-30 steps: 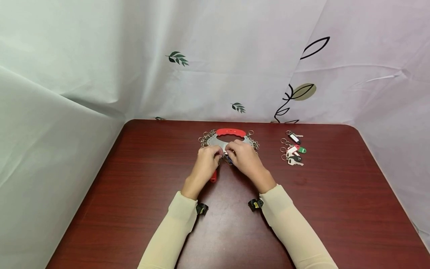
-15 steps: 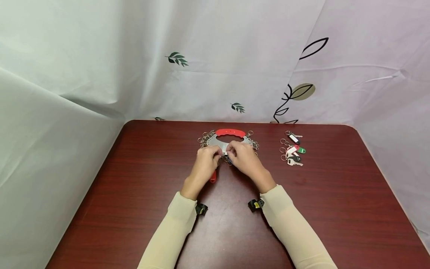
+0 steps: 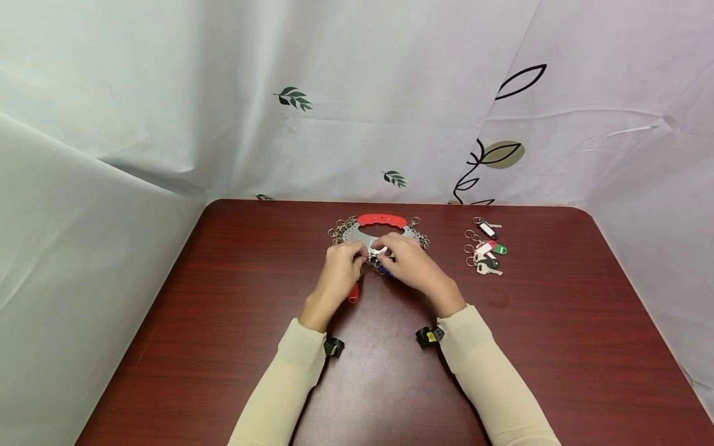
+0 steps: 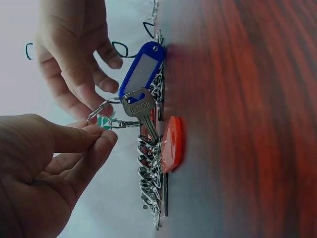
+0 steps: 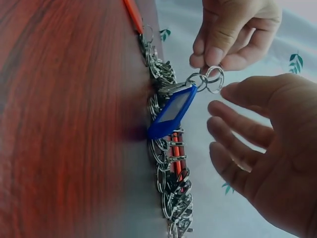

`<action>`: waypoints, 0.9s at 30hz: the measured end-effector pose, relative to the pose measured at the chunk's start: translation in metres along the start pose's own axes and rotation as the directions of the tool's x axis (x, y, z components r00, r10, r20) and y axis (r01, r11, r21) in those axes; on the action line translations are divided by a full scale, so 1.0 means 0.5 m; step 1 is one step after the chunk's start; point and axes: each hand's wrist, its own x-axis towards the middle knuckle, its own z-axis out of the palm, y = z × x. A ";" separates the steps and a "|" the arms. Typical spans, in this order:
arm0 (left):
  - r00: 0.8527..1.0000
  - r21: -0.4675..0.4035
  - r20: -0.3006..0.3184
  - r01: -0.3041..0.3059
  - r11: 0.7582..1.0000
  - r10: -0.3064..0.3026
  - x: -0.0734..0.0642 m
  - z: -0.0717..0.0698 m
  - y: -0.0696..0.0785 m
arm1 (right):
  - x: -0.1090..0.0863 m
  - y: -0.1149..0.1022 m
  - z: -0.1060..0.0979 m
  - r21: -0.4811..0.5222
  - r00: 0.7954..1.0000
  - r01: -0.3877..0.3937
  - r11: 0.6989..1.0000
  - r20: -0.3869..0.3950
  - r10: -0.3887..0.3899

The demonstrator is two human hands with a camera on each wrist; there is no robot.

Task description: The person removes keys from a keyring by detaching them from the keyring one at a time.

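Observation:
In the left wrist view, my left hand (image 4: 54,158) pinches a split ring between thumb and fingertips. From the joined rings hang a silver key (image 4: 139,105) and a blue key tag (image 4: 143,72) with a pale label. A small metal clasp links the ring toward the curved metal key holder (image 3: 362,238), which lies on the table with a red grip (image 3: 382,220) and many clasps along its edge. My right hand (image 5: 272,134) is beside the split ring (image 5: 222,79), fingers spread and loosely bent, holding nothing; its thumb tip is close to the ring, contact unclear.
To the right on the brown table (image 3: 251,347) lies a group of keys with tags: a black tag (image 3: 488,230), a green tag (image 3: 500,249) and a red-and-white one (image 3: 485,248). A red plastic piece (image 3: 353,294) lies under my left hand. A pale curtain (image 3: 334,142) hangs behind.
My right hand's fingers have opened from their pinch and drawn slightly right, showing the blue tag more. The left hand keeps its pinch in nearly the same place.

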 end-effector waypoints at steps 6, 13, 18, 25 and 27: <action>1.000 0.000 -0.014 -0.002 1.000 0.002 0.000 0.001 0.001 | 0.002 -0.007 0.007 -0.079 0.998 0.054 0.995 -0.021 -0.056; 1.000 0.010 -0.017 -0.012 1.000 0.012 0.000 0.003 0.002 | 0.002 -0.014 0.014 -0.129 0.997 0.065 0.990 -0.022 -0.068; 1.000 0.015 -0.020 -0.012 1.000 0.012 0.000 0.003 0.003 | 0.001 -0.017 0.020 -0.165 0.994 0.070 0.984 -0.067 -0.082; 0.999 0.023 -0.037 -0.028 0.999 0.029 0.000 0.003 0.002 | -0.002 -0.020 0.023 -0.173 0.991 0.053 0.984 -0.116 -0.073; 0.999 0.019 -0.040 -0.028 0.999 0.029 0.000 0.003 0.002 | -0.002 -0.020 0.024 -0.165 0.989 0.047 0.985 -0.132 -0.069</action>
